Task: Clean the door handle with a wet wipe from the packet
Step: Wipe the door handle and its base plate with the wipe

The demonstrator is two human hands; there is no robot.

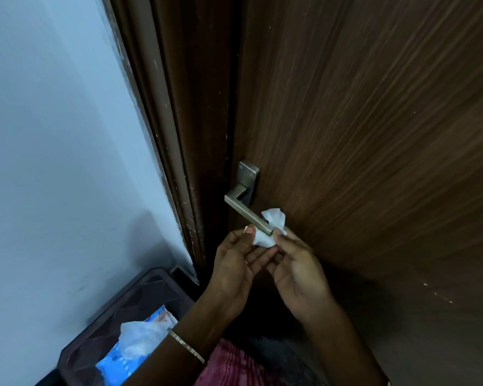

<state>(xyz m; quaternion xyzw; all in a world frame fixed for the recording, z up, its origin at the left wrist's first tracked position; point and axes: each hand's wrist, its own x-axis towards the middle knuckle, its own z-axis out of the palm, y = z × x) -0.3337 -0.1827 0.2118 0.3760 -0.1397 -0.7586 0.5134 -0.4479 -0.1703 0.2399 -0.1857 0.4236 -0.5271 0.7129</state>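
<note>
Blue crinkly packet below — both hands pinch white wipe round squared steel handle.

This looks like a home interior. A dark brown wood-grain door with a brushed-metal lever handle sits in a scuffed brown frame. A pale blue painted wall adjoins it.

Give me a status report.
Left hand and right hand pinch white wet wipe, wrapped round brushed-metal lever door handle tip. Nothing obstructing.

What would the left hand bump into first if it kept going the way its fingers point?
Probably the wet wipe it already pinches, wrapped on the door handle end; the right hand lies just beyond. Depth is hard to judge.
</note>
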